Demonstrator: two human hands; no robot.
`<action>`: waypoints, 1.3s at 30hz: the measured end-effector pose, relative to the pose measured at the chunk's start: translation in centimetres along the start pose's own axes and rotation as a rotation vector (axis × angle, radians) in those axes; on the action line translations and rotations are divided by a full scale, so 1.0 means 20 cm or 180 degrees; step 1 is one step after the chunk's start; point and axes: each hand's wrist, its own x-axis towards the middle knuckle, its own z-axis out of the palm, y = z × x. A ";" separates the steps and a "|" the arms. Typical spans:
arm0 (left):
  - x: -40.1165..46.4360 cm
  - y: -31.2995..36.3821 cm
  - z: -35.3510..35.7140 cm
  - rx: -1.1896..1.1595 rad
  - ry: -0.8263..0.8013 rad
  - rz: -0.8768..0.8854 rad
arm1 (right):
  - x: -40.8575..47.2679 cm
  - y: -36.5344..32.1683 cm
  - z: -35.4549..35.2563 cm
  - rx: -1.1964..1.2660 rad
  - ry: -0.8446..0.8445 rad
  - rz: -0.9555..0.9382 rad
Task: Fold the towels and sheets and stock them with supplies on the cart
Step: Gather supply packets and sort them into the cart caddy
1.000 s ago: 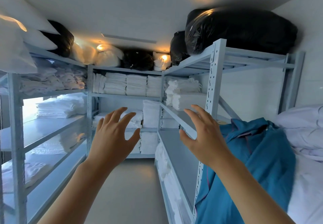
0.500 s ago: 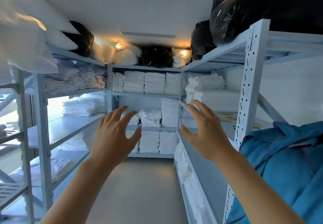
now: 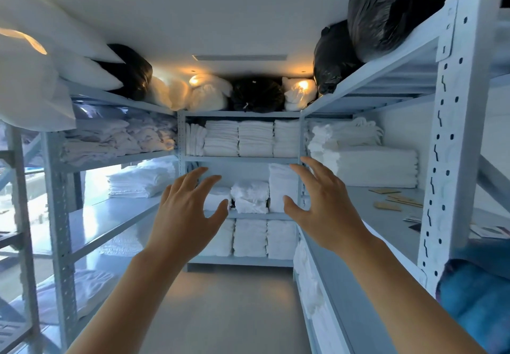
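Narrow linen store, grey shelving (image 3: 240, 159) on left, far and right sides. Left hand (image 3: 184, 215) and right hand (image 3: 325, 205) raised mid-aisle, fingers spread and relaxed, holding nothing. Folded white towels (image 3: 255, 138) stacked on the far upper shelf; more towel stacks (image 3: 249, 197) on the shelf just beyond the hands (none touched). Black bags (image 3: 386, 8) on the top right shelf. Blue cloth (image 3: 474, 298) near right.
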 end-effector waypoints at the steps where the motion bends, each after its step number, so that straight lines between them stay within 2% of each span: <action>1: 0.04 0.00 0.05 0.0002 0.0013 -0.0019 | 0.04 0.05 0.03 0.0020 -0.0005 -0.0002; 13: 0.44 -0.13 0.67 -0.0039 -0.0054 -0.0028 | 0.39 0.45 0.48 0.0180 -0.0079 0.0064; 24: 0.97 -0.50 1.41 -0.0714 -0.0072 0.0259 | 0.81 0.81 1.00 -0.0216 0.0042 0.0330; 31: 1.37 -0.79 1.84 -0.1003 -0.0262 0.0341 | 1.14 0.99 1.35 -0.0400 0.0089 0.0566; 39: 1.61 -0.83 2.33 -0.1509 -0.0416 0.0532 | 1.27 1.21 1.59 -0.0810 -0.0075 0.0947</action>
